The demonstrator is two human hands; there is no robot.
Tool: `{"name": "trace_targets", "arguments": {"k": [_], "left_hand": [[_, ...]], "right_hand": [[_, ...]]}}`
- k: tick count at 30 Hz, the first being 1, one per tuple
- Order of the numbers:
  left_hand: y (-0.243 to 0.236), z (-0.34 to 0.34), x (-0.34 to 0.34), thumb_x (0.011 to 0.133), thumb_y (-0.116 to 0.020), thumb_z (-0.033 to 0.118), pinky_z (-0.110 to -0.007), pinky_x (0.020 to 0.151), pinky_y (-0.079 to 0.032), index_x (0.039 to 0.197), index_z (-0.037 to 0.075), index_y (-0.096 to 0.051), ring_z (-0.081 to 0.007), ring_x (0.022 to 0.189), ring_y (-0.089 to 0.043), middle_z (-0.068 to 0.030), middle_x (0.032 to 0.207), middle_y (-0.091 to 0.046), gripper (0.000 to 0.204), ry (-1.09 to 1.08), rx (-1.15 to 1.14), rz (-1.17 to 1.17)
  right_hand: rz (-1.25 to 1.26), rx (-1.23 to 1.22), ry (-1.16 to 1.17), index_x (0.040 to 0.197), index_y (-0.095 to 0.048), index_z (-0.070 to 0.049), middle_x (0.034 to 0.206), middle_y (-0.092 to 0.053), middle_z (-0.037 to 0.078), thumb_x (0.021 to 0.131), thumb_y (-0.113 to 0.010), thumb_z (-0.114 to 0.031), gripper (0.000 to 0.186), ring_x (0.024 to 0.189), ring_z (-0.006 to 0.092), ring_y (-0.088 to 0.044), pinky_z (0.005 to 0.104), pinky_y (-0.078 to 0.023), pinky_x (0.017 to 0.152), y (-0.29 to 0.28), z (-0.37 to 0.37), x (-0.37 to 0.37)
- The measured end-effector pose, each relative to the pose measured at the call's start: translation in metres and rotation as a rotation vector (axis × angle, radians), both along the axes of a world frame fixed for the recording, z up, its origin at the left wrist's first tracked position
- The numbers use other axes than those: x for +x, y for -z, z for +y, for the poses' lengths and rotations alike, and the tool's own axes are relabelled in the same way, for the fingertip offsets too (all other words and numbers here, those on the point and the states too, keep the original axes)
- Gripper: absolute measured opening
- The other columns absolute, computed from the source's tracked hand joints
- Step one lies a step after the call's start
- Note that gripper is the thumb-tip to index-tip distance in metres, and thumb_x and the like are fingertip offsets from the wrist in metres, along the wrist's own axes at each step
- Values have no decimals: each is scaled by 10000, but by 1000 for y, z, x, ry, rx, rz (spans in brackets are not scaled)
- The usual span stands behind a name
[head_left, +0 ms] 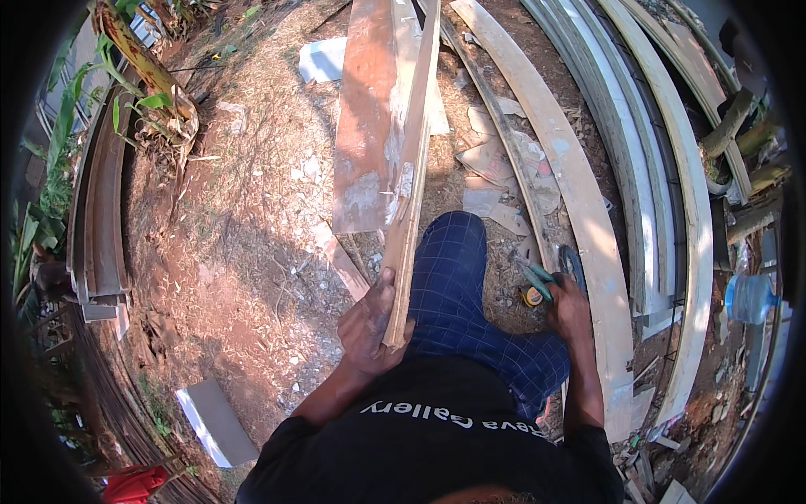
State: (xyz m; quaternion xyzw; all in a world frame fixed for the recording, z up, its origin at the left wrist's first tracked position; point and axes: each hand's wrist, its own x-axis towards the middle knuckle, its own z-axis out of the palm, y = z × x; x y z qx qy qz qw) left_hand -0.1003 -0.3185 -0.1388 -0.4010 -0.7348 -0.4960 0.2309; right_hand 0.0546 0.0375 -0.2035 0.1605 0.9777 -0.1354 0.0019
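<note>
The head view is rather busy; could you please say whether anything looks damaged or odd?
The reddish board ahead of the left hand looks worn, with blotchy pale stains near its closer end; jagged, broken-looking scraps lie scattered to its right.

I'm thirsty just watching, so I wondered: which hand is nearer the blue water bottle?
The right hand. Holding green-handled pliers, it is left of the bottle, with long boards lying between them. The left hand is farther left, gripping a wooden plank.
</note>
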Motion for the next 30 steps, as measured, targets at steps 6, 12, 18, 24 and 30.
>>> {"name": "trace_targets", "arguments": {"k": [6,12,18,24,30], "left_hand": [[-2,61,20,902,-612,168,-559,1215,-296,1471,47,-507,-333,1453,-444,-173,1522,-512,591,421,-704,243],[66,95,38,929,-568,197,-535,1202,-312,1428,49,-547,-306,1420,-476,-157,1507,-522,521,539,-858,212],[87,103,25,868,-728,275,-506,1151,-367,1363,55,-595,-290,1354,-517,-143,1452,-553,558,648,-814,-192],[71,132,-32,770,-831,351,-493,1068,-377,1259,35,-636,-294,1282,-518,-122,1338,-588,614,178,-756,-364],[86,156,-52,649,-902,380,-467,1082,-315,1181,36,-675,-287,1304,-483,-112,1273,-600,673,85,-738,-317]], "right_hand": [[39,-336,338,1291,-656,-63,1373,-561,253,833,-647,-86,458,1248,420,-560,474,-453,1073,42,22,47],[80,-212,236,1250,-656,-20,1363,-575,223,831,-636,-83,425,1251,404,-552,477,-443,1072,12,14,59],[-107,25,108,1219,-678,-53,1396,-566,170,804,-621,-41,419,1312,367,-516,493,-404,1126,-38,-4,27],[-213,577,-193,1254,-686,-114,1503,-506,93,928,-538,-72,360,1419,271,-441,551,-312,1190,-89,5,-33],[-294,832,-396,1304,-676,-136,1567,-446,19,976,-541,-154,355,1485,230,-367,555,-221,1261,-123,0,-100]]}}
